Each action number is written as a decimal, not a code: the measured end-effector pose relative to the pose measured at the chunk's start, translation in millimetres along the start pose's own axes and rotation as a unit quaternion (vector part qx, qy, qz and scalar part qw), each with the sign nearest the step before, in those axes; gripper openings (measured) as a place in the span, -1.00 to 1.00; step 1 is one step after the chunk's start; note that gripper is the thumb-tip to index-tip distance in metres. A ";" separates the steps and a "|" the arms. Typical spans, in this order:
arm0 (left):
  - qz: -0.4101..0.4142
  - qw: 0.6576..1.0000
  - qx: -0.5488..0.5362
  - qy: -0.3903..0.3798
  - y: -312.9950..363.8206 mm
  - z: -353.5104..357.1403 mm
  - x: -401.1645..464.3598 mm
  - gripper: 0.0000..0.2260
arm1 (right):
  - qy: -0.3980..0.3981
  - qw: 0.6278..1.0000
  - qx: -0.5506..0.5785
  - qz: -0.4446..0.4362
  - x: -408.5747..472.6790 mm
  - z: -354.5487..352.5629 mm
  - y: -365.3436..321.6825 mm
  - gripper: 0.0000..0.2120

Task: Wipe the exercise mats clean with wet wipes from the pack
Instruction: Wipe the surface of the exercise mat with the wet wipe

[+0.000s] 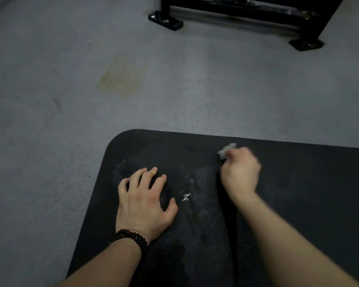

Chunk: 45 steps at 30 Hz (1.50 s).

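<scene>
A black exercise mat point(298, 193) with a rounded corner lies on the grey floor and fills the lower right of the head view. Wet streaks and a shiny spot show on it between my hands. My left hand point(145, 201) rests flat on the mat with fingers spread, a dark bead bracelet on its wrist. My right hand point(240, 172) is blurred and shut on a crumpled grey-white wet wipe point(226, 151), pressed to the mat near its far edge. The wipes pack is not in view.
A black metal equipment frame point(247, 13) with flat feet stands at the top right, beyond the mat. Grey floor point(91, 131) with a yellowish stain point(120, 77) spreads to the left and ahead.
</scene>
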State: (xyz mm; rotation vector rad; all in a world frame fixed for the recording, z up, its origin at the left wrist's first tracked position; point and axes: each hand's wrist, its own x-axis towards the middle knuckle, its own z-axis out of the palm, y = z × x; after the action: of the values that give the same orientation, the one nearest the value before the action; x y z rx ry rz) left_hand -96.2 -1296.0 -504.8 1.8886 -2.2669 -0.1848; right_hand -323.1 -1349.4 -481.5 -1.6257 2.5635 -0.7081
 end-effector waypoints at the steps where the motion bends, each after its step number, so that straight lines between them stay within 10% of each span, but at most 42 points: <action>1: -0.001 1.000 -0.001 0.000 0.4 -0.6 0.7 -0.46 | -0.018 0.998 0.018 -0.054 -19.6 7.5 -17.0 -0.69; 6: 0.001 1.000 0.013 -0.012 -1.1 1.5 2.9 -0.37 | -0.127 0.968 0.106 -0.191 -58.9 9.2 -53.0 -0.75; 13: 0.001 0.999 0.012 -0.035 -2.1 1.6 5.2 -0.34 | 0.005 0.996 0.006 0.085 42.7 -2.7 7.1 -0.75; 21: 0.001 0.997 0.017 -0.072 -0.7 -4.7 8.1 -0.33 | -0.116 0.985 0.057 -0.113 -19.6 15.8 -62.1 -0.85; 29: 0.003 0.999 0.002 -0.053 -1.7 -2.3 10.6 -0.32 | -0.015 0.995 -0.019 0.094 33.9 1.3 -5.4 -0.81; 36: 0.002 0.999 -0.017 -0.044 -4.5 -2.3 10.3 -0.31 | -0.148 0.974 0.092 -0.143 -37.2 26.9 -87.2 -0.79; 42: 0.007 0.998 -0.011 -0.063 -4.2 -2.5 9.7 -0.33 | -0.003 0.992 -0.002 0.130 43.1 8.1 -18.9 -0.76; 45: 0.003 0.997 -0.026 -0.068 -4.9 -2.9 10.9 -0.35 | -0.035 0.998 0.016 0.049 20.3 22.0 -47.7 -0.78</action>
State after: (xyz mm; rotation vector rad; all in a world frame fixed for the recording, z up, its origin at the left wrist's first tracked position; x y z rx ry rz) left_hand -92.8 -1307.6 -502.3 1.8976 -2.3289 -0.3786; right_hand -286.0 -1391.8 -478.4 -1.4769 2.5472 -0.6694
